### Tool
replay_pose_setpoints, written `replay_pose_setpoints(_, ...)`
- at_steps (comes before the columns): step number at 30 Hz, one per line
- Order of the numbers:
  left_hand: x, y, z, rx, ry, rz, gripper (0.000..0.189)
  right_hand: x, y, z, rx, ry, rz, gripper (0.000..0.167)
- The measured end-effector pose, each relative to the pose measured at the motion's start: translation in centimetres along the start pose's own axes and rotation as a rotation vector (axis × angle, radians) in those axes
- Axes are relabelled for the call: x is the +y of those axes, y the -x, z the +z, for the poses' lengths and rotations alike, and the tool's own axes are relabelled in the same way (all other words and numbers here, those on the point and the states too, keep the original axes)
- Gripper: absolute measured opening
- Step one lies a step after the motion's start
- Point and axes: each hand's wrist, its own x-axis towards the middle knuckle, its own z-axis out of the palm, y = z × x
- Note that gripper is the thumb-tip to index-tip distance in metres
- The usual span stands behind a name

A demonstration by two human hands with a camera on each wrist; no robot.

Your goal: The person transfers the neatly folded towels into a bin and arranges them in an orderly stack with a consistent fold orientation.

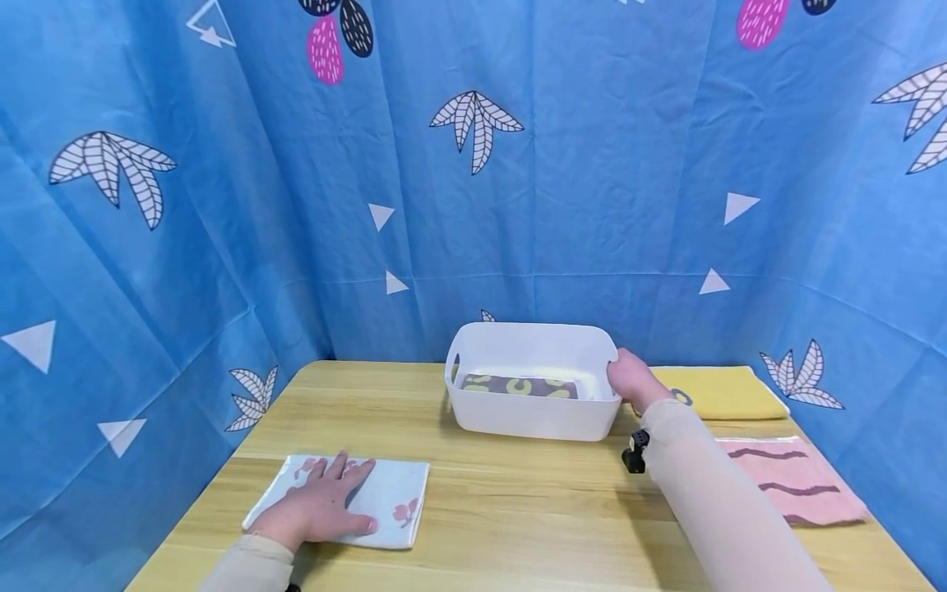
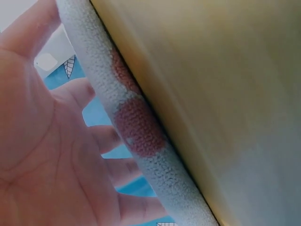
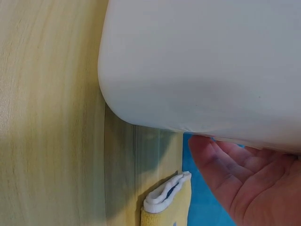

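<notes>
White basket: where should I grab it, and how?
Probably at the left end of the white basket. Come from the left, fingers through the handle hole below its rim. Its open top faces up, so that hole faces sideways, and the right hand holds the opposite end.

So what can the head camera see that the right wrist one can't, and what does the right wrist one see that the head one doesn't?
Only the head view: the grey patterned cloth inside the white basket, the pink cloth, and the person's left grip over a white flowered cloth.

Only the right wrist view: the palm side of the person's right grip, and the yellow cloth's folded white edge close up.

Both: the basket, right grip, yellow cloth, wooden table and blue curtain.
</notes>
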Motion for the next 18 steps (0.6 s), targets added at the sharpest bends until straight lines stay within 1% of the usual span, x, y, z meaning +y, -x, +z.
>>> replay_pose_setpoints(6,0.5,-0.2,0.1,-0.006,0.017,-0.016,0.097,0.0,0.0,-0.1,-0.006,-0.015,0.01,0.051)
replay_pose_setpoints(9,0.9,-0.2,0.1,-0.012,0.013,-0.013,0.096,0.0,0.0,0.0,-0.006,-0.018,0.013,0.05)
replay_pose_setpoints(18,2.7,-0.3,0.2,-0.009,-0.01,0.015,0.095,0.0,-0.2,0.1,-0.003,-0.003,0.017,0.051)
